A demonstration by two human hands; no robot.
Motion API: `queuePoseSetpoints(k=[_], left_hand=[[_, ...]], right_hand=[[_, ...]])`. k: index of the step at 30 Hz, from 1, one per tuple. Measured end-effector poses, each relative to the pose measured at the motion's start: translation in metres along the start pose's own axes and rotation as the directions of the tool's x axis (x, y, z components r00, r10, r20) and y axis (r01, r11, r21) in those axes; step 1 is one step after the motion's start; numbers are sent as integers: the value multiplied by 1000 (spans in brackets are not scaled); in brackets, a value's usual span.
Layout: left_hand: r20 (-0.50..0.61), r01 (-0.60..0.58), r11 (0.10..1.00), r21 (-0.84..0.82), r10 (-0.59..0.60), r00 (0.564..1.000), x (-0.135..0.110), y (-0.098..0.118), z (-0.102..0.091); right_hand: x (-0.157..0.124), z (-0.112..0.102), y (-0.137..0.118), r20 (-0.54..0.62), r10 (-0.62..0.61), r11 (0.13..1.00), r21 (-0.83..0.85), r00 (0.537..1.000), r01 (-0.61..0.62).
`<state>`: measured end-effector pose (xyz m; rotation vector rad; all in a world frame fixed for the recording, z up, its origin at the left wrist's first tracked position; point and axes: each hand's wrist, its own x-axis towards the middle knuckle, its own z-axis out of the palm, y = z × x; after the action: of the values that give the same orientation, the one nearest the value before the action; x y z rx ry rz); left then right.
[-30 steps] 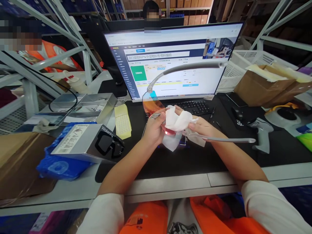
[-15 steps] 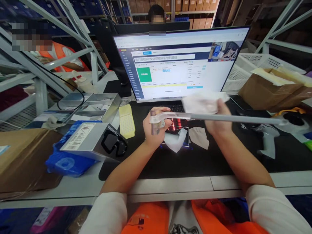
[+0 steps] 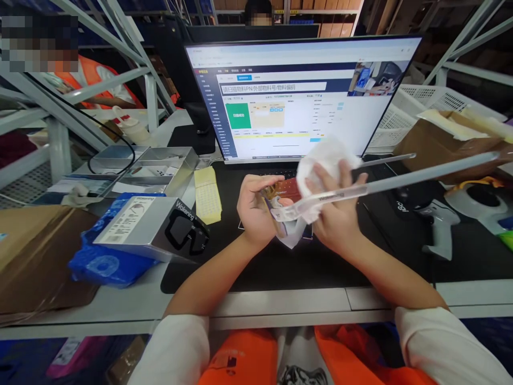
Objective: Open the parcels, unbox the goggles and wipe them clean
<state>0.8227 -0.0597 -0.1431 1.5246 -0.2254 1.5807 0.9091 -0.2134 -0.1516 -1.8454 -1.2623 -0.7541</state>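
Observation:
Above the desk mat, my left hand (image 3: pixel 258 211) is closed around the front of a pair of sunglasses (image 3: pixel 377 185) with a reddish lens. Their pale clear temples stick out to the right, one marked "Wakening". My right hand (image 3: pixel 340 216) grips a crumpled white tissue (image 3: pixel 316 160) and holds it against or close to the lens; contact is partly hidden by the fingers. Below the hands lies a piece of white paper (image 3: pixel 292 239). To the left, a silver Wakening box (image 3: pixel 140 227) with eyewear printed on it rests on a blue plastic bag (image 3: pixel 108 267).
A monitor (image 3: pixel 276 123) stands behind my hands. Yellow label sheets (image 3: pixel 207 195) and a metal tray (image 3: pixel 182 163) are on the left, with a cardboard box (image 3: pixel 36 256) nearer. On the right are a barcode scanner (image 3: pixel 441 230), a tape roll and an open carton (image 3: pixel 444 139).
My right hand has brought the tissue leftward to the lens. The sunglasses have turned, so the lens and both temples now show. The paper below is more covered by my hands.

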Motion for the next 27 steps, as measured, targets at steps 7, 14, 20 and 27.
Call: queuePoseSetpoints(k=[7,14,20,27], left_hand=[[-19,309,951,-29,-310,951,1,-6,-11],[-78,320,943,-95,-328,941,17,-12,-18],[-165,128,985,-114,-146,975,40,-12,-31],[-156,102,994,-45,-108,982,35,-3,-25]], right_hand=[[3,15,3,265,-155,968,-151,952,199],[-1,22,24,188,-262,962,-21,947,271],[0,19,36,-104,-129,952,265,986,152],[16,19,27,-21,667,475,782,745,-403]])
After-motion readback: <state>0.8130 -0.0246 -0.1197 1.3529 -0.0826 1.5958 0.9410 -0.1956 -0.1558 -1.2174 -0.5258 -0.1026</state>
